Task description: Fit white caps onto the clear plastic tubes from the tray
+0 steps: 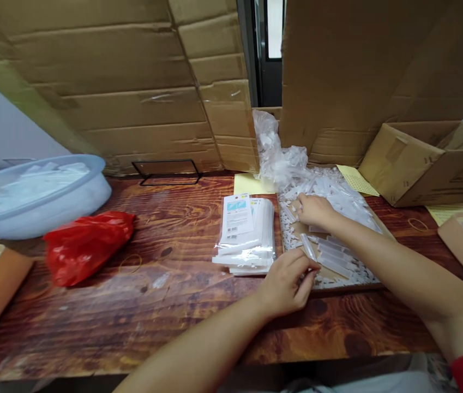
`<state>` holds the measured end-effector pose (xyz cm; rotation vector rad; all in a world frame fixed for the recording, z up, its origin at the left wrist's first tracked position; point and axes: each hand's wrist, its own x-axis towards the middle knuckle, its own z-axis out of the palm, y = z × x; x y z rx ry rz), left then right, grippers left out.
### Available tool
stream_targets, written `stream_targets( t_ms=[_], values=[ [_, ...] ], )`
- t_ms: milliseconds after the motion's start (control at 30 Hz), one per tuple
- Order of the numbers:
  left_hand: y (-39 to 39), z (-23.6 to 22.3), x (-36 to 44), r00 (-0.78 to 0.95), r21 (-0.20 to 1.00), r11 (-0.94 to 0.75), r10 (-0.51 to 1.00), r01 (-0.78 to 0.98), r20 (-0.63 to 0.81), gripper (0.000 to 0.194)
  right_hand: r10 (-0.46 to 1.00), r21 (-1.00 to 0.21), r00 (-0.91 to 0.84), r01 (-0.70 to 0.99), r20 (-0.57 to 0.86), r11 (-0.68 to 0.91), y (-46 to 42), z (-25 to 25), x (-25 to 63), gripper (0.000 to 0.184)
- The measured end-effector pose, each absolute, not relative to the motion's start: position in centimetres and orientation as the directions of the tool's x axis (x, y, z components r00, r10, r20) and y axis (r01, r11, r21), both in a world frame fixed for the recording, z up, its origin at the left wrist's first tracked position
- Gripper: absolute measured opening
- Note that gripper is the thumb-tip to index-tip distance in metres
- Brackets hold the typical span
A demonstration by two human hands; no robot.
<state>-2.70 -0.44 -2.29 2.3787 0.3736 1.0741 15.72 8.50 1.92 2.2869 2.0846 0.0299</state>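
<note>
My left hand rests at the near edge of a shallow cardboard tray, its fingers pinched on a small clear plastic tube. Further back my right hand reaches into a heap of small clear plastic pieces in the same tray, fingers curled over them; what it grips is hidden. Several more clear tubes lie in a row between my hands. A stack of clear printed packets sits just left of the tray.
On the wooden table lie a red plastic bag, a pale blue basin of white pieces, a crumpled clear bag, yellow papers and open cardboard boxes. Cardboard sheets wall the back.
</note>
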Motion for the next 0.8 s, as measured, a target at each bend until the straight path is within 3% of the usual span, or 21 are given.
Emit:
stream_targets(
  t_ms=[267,500,633,800],
  values=[
    [-0.2,-2.7,-2.7,0.644,0.573,-0.816,0.480,0.079,0.596,0.015,0.969,0.104,0.174,0.982,-0.174,-0.158,10.4,2.4,15.4,0.035],
    [-0.4,-2.9,-2.7,0.662,0.561,-0.824,0.463,0.077,0.589,0.014,0.992,0.150,-0.119,0.982,0.034,0.113,12.1,5.1,16.5,0.035],
    [-0.3,-2.9,-2.7,0.642,0.560,-0.825,0.470,0.075,0.606,0.014,0.969,0.176,-0.249,0.953,-0.004,0.245,13.9,3.9,16.9,0.033],
    [-0.1,-2.9,-2.8,0.626,0.577,-0.812,0.492,0.080,0.605,0.013,0.969,0.158,-0.249,0.956,-0.005,0.246,14.5,2.3,17.1,0.033]
  ],
)
